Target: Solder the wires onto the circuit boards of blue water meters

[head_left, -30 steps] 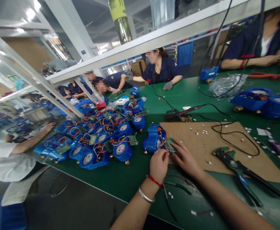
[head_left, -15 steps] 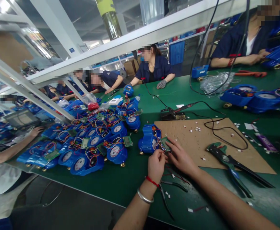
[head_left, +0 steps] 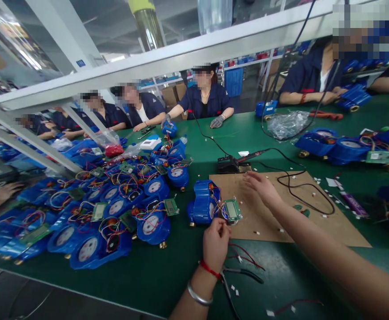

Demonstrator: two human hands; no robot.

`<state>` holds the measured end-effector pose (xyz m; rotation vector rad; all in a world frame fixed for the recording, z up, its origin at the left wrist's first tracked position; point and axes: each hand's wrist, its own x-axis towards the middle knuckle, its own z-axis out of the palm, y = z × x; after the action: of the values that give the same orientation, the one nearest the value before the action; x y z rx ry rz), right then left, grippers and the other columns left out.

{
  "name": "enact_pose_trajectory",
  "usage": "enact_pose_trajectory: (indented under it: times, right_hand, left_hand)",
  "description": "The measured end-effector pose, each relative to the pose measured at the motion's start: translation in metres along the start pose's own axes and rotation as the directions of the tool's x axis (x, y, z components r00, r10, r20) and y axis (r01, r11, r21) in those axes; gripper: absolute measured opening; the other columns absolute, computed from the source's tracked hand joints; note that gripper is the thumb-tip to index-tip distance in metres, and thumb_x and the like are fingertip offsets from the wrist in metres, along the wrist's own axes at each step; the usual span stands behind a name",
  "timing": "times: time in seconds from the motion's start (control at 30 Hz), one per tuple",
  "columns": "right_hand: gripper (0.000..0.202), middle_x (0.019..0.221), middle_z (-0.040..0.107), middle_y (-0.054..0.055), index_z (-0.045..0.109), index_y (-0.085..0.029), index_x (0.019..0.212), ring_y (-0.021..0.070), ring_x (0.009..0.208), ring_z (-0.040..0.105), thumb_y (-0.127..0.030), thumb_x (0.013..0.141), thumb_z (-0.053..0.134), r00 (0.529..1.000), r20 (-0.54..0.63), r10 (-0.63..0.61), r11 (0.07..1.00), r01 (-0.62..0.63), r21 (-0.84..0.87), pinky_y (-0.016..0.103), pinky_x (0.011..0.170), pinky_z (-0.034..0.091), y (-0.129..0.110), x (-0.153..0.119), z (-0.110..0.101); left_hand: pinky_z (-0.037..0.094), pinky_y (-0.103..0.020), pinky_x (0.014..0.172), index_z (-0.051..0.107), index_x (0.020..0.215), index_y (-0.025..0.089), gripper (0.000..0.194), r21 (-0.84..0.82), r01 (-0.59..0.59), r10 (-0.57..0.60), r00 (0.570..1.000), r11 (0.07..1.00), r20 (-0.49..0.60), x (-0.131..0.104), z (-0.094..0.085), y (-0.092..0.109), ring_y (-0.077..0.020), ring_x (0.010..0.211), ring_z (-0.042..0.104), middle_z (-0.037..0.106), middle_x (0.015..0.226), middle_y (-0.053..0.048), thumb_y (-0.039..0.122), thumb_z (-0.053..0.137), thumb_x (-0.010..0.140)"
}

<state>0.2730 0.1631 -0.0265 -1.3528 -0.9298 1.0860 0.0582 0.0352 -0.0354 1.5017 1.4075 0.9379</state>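
My left hand (head_left: 216, 235) is closed at the lower edge of a green circuit board (head_left: 232, 210) with a small display; what its fingertips pinch is too small to make out. Wires join the board to a blue meter (head_left: 204, 204) just left of it. My right hand (head_left: 259, 184) is stretched out above the brown cardboard (head_left: 264, 226), fingers apart, holding nothing, near the soldering iron stand (head_left: 229, 164). Pliers (head_left: 227, 284) lie partly under my left wrist, beside loose red and black wires (head_left: 247, 258).
Many wired blue meters (head_left: 154, 226) crowd the left of the green table (head_left: 181, 275). More meters (head_left: 350, 149), a purple tube (head_left: 354, 204) and a plastic bag (head_left: 287, 124) are at the right. Several people sit across, under a white shelf beam (head_left: 181, 58).
My right hand has left the circuit board and moved up and right over the cardboard, its forearm now covering most of the large green-handled tool. My left hand stays by the board. The view has shifted.
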Motion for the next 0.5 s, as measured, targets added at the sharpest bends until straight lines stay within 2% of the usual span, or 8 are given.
enact_pose_trajectory:
  times: [0.07,0.13,0.23,0.37,0.5]
  right_hand:
    - [0.020,0.101,0.067,0.008,0.059,-0.017,0.103,0.0149,0.085,0.065,-0.024,0.085,0.059,0.996,-0.015,0.093,0.994,-0.092,0.056,0.027,0.075,0.055,-0.001,0.035,0.005]
    - [0.016,0.090,0.066,0.006,0.059,-0.014,0.098,0.0119,0.071,0.064,-0.027,0.088,0.056,0.984,-0.015,0.178,0.980,-0.176,0.096,0.023,0.061,0.054,-0.001,0.066,0.010]
    - [0.020,0.082,0.061,0.002,0.058,-0.012,0.096,0.0086,0.061,0.057,-0.030,0.092,0.053,0.964,0.007,0.267,0.955,-0.266,0.131,0.021,0.053,0.050,-0.005,0.100,0.016]
    - [0.018,0.080,0.058,0.000,0.058,-0.012,0.096,0.0071,0.058,0.054,-0.030,0.092,0.054,0.961,0.004,0.276,0.947,-0.273,0.172,0.019,0.050,0.047,-0.010,0.115,0.015]
    - [0.014,0.074,0.058,-0.001,0.055,-0.015,0.090,0.0054,0.051,0.050,-0.028,0.090,0.055,0.983,-0.122,0.140,0.970,-0.112,0.214,0.015,0.041,0.039,-0.014,0.106,-0.002]
  left_hand:
    - [0.047,-0.023,0.062,0.053,0.091,0.019,0.011,0.009,0.002,-0.002,1.000,1.000,-0.001,0.000,0.000,-0.001,-0.0141,0.068,0.065,0.068,0.077,-0.002,0.023,0.043,0.089]
    - [0.046,-0.023,0.061,0.053,0.091,0.020,0.011,0.018,0.010,-0.010,1.000,1.000,-0.005,0.000,0.001,-0.002,-0.0147,0.069,0.065,0.068,0.078,-0.003,0.023,0.043,0.089]
    - [0.047,-0.023,0.060,0.055,0.091,0.020,0.012,0.033,0.021,-0.021,1.000,0.999,-0.011,-0.001,0.002,-0.003,-0.0158,0.071,0.066,0.068,0.078,-0.003,0.022,0.043,0.088]
    - [0.047,-0.024,0.061,0.057,0.091,0.020,0.015,0.051,0.018,-0.016,0.999,0.999,-0.028,-0.001,0.003,-0.003,-0.0171,0.075,0.066,0.068,0.081,-0.005,0.021,0.042,0.088]
    - [0.047,-0.024,0.061,0.057,0.091,0.020,0.014,0.061,0.007,-0.006,1.000,0.998,-0.026,-0.001,0.001,-0.003,-0.0174,0.076,0.066,0.069,0.083,-0.005,0.021,0.043,0.087]
